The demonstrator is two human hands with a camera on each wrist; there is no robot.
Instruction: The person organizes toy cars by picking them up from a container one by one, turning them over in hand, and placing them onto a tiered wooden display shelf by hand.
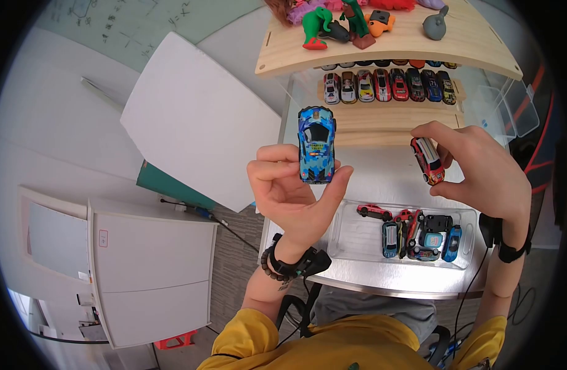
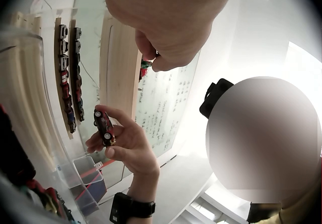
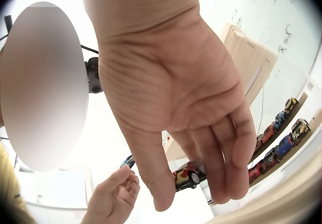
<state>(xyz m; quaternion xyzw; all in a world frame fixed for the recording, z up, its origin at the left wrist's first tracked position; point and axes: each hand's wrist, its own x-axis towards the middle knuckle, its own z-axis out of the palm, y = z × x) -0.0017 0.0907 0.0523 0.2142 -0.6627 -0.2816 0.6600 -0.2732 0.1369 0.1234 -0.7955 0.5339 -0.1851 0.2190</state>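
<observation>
A blue camouflage-patterned toy car (image 1: 316, 145) is held up by my left hand (image 1: 292, 197), pinched between thumb and fingers with its roof facing the head camera. To its right, my right hand (image 1: 484, 169) grips a red toy car with a white roof (image 1: 427, 161) between thumb and fingertips. That red car (image 2: 104, 127) shows its wheels in the left wrist view, in my right hand (image 2: 132, 146). The right wrist view has the car (image 3: 190, 175) between thumb and fingers, partly hidden, with my left hand (image 3: 114, 198) beyond.
A clear tray (image 1: 345, 246) with several toy cars lies near the table's front edge. Behind the hands, more cars (image 1: 382, 85) stand in a row on a wooden rack. Clay figures (image 1: 356, 24) sit on the wooden top board (image 1: 406, 49). A white panel (image 1: 197, 117) leans at left.
</observation>
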